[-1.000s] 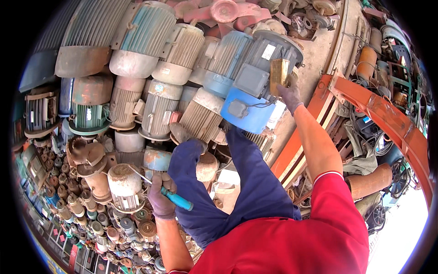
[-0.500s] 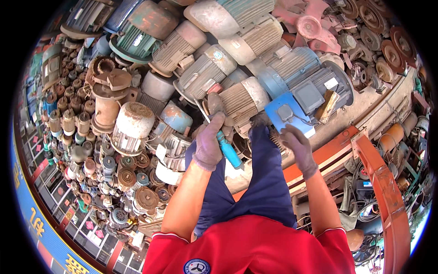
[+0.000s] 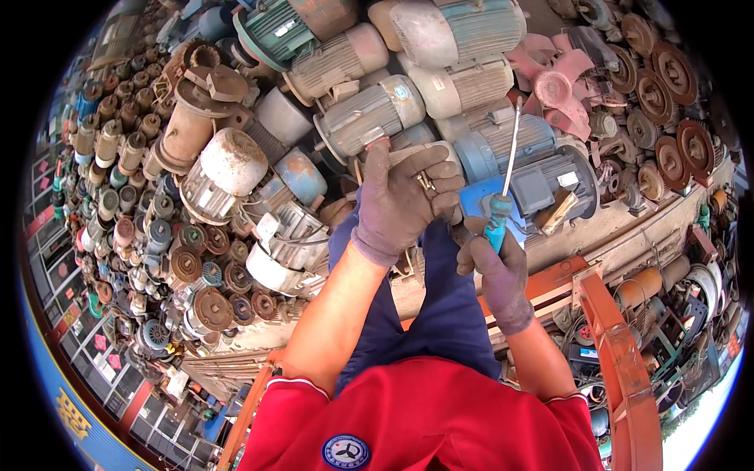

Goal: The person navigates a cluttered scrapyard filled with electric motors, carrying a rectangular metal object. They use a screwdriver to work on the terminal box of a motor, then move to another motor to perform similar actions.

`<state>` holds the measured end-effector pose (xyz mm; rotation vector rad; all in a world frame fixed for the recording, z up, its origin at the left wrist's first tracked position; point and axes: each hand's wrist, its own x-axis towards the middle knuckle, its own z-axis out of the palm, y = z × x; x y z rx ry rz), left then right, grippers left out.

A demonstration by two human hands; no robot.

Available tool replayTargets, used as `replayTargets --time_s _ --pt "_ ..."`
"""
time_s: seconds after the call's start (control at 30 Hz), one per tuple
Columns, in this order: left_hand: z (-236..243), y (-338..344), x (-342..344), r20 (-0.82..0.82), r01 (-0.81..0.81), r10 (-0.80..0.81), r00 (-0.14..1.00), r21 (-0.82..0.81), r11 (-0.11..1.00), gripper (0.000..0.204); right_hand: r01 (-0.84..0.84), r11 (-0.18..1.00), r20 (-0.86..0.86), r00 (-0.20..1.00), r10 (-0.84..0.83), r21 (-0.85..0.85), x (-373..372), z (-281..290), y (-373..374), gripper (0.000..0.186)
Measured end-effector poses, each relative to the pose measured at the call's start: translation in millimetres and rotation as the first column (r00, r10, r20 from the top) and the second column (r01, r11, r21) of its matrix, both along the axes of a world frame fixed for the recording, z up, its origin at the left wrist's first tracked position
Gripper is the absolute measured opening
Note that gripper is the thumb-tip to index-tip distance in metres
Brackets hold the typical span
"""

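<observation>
My left hand (image 3: 400, 196), in a dirty grey glove, is turned palm up with fingers curled around a few small metal screws (image 3: 424, 180). My right hand (image 3: 493, 271), also gloved, grips the teal handle of a screwdriver (image 3: 497, 216), its long shank pointing upward. Just beyond both hands lies a dark grey motor (image 3: 532, 187) with a bright blue part (image 3: 476, 196) at its left end. A worn yellowish block (image 3: 558, 212) rests on that motor. A ribbed motor with a white label (image 3: 365, 118) lies above my left hand.
Stacked old motors (image 3: 463, 35) surround the hands. Pink fan blades (image 3: 552, 88) and rusty wheels (image 3: 674, 72) lie at upper right, dense rows of small motors (image 3: 133, 137) at left. An orange steel frame (image 3: 616, 353) runs along the lower right, beside piled scrap.
The screwdriver has passed from my left hand to my right, which earlier left the yellowish block. My left hand has turned palm up, showing screws. The view has swung rightward across the pile.
</observation>
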<state>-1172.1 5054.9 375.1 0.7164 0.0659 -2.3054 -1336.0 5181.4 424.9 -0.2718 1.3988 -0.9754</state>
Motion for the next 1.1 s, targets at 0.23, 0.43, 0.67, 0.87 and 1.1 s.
replayTargets --time_s 0.23,0.43,0.67,0.87,1.1 --pt "7.9 -1.8 7.2 -0.288 -0.092 0.058 0.956 -0.107 0.99 0.064 0.007 1.0 -0.108 0.994 -0.01 -0.028 -7.3 4.2 -9.6 0.04" --pt "7.4 -1.4 12.5 -0.361 -0.164 0.103 0.927 -0.143 0.976 0.053 -0.011 0.999 -0.087 0.996 0.007 -0.046 -3.9 8.6 -16.7 0.039" --pt "20.7 -11.0 7.6 -0.334 -0.146 0.077 0.939 -0.188 0.971 0.018 -0.001 0.997 -0.068 0.998 -0.005 -0.078 -1.9 13.1 -27.2 0.041" --pt "40.6 -16.2 0.5 -0.172 -0.143 0.138 0.976 -0.018 0.99 0.014 -0.034 0.964 -0.187 0.982 -0.017 -0.265 -0.9 14.8 -32.4 0.04" --pt "37.6 -17.6 -3.7 -0.172 -0.148 0.142 0.975 -0.019 0.989 0.015 -0.069 0.981 -0.366 0.931 -0.002 -0.181 6.8 19.2 -46.1 0.032"
